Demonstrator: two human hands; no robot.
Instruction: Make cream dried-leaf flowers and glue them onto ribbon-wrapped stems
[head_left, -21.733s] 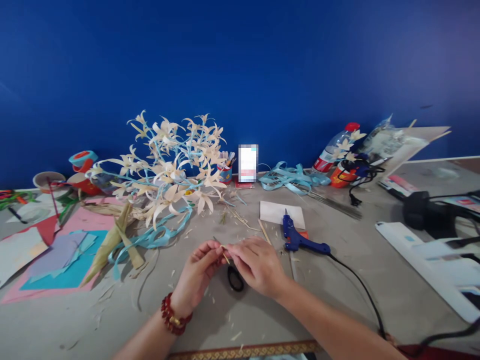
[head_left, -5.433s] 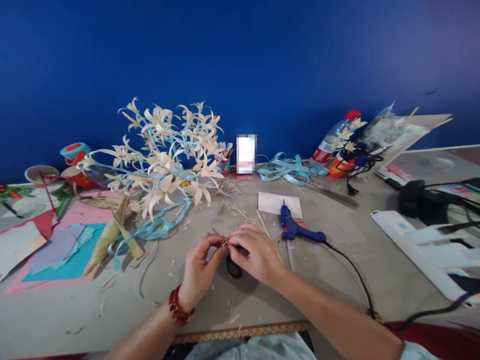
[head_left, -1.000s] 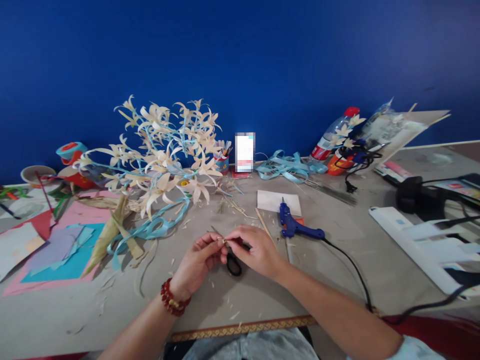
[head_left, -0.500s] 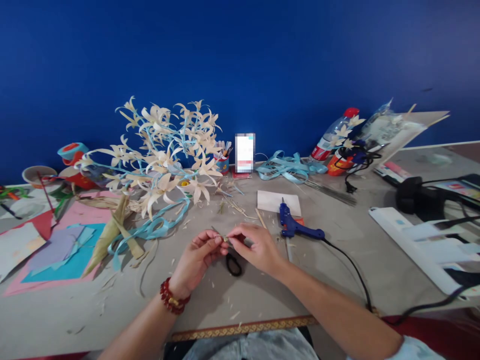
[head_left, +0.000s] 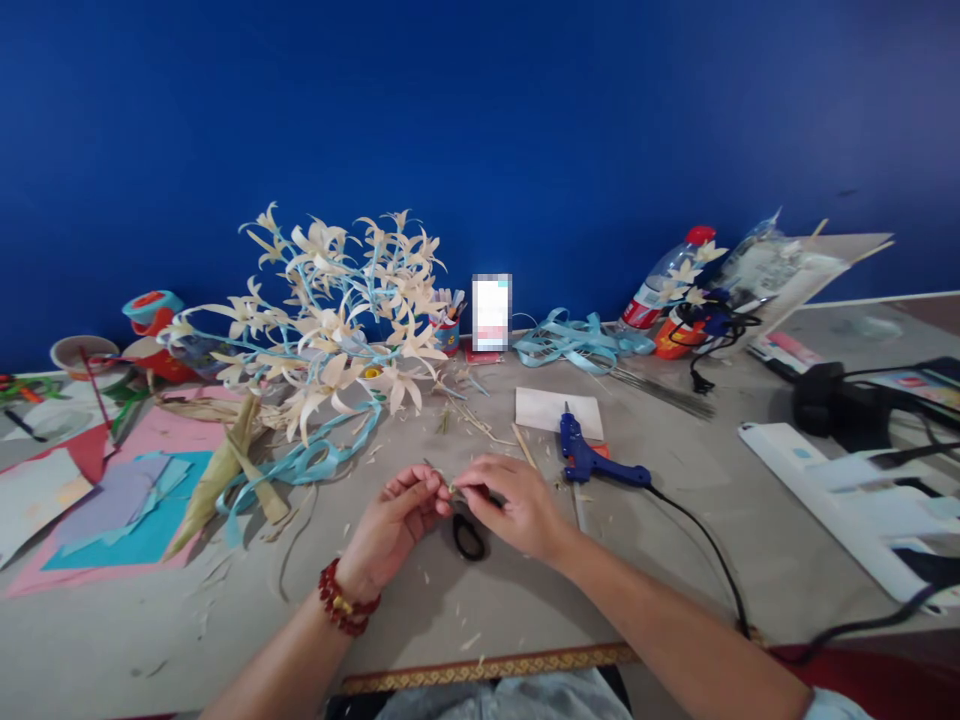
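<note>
Whereas a longer strip jutted downward earlier, your left hand and right hand now pinch a tiny pale piece.

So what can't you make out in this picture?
In the head view:
Pale piece between left hand and right hand: too small, partly covered by both.
Black loop handle: the hands hide what it joins.
Lit screen: unreadable, pixelated.
Black cable at lower right: cut off by the right edge.
</note>
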